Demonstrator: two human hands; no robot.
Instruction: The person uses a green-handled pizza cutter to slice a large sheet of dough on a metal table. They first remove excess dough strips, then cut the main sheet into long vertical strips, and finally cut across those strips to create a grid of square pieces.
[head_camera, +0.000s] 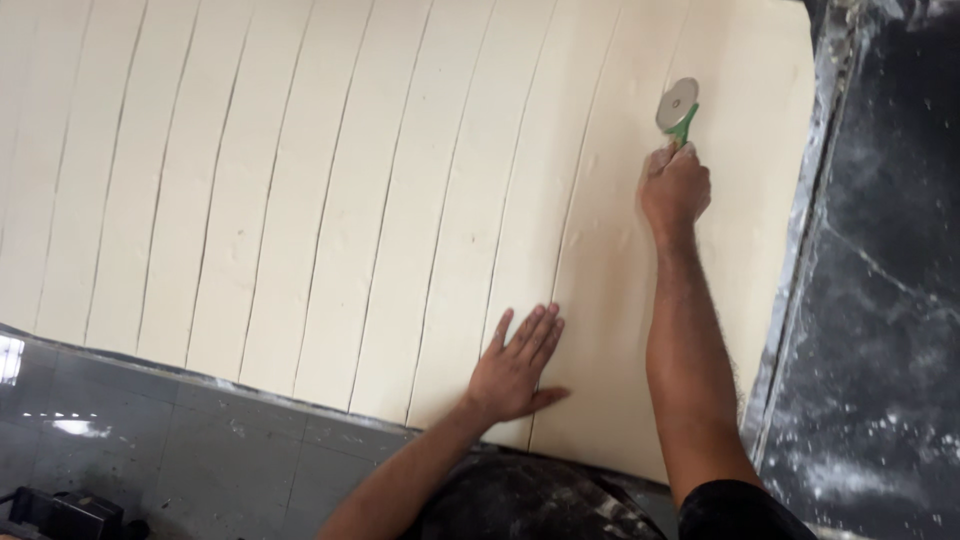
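A wide sheet of pale dough (620, 260) covers nearly the whole worktop (800, 260), already divided by long parallel cuts into many narrow strips (340, 200). Near its far right part a wheel cutter (678, 108) with a round metal blade and a green handle stands on the dough, in line with the last cut. The right hand (675, 188) is clenched around that handle, arm stretched out over the sheet, the grip tight, probably so the wheel tracks straight. The left hand (518, 365) lies flat with fingers spread, its grip released, pressing on the strips at the near edge, likely to stop the dough from dragging. Beyond the worktop's metal rim lies a dark, flour-dusted floor (880, 300), and grey tiles (200, 440) show below the near edge.
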